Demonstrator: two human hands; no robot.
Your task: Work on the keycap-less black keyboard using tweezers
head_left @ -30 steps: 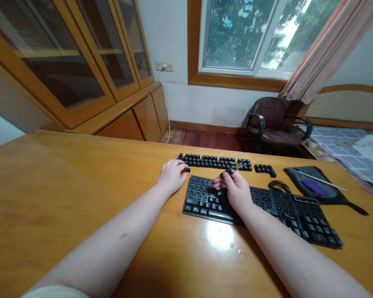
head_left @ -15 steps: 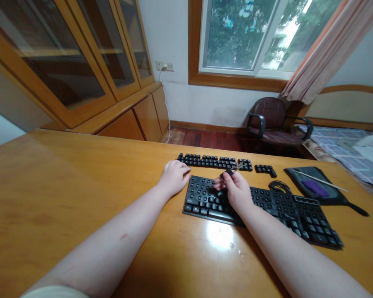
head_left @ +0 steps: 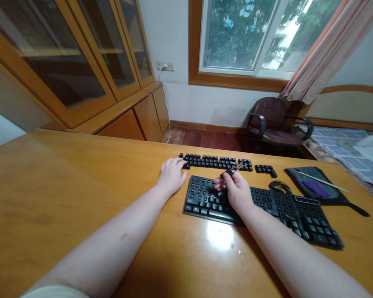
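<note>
A black keyboard (head_left: 267, 203) lies on the wooden table (head_left: 81, 182). Behind it runs a row of loose black keycaps (head_left: 216, 162), with a smaller group of keycaps (head_left: 265, 169) to its right. My left hand (head_left: 170, 174) rests on the table with its fingers curled, their tips pinching a keycap (head_left: 187, 166) at the row's left end. Over the keyboard's left half, my right hand (head_left: 236, 191) is closed on a thin metal tool with a dark grip (head_left: 231, 170), which points up and to the right.
A black mat (head_left: 317, 182) at the right carries a purple cloth (head_left: 316, 188) and a thin stick (head_left: 320, 179). A coiled black cable (head_left: 277, 185) lies at the keyboard's back edge. An armchair (head_left: 272, 124) stands beyond the table, wooden cabinets (head_left: 81, 70) to the left.
My left hand has shifted slightly away from me, carrying the keycap from just in front of the row up to its left end. My right hand has stayed put.
</note>
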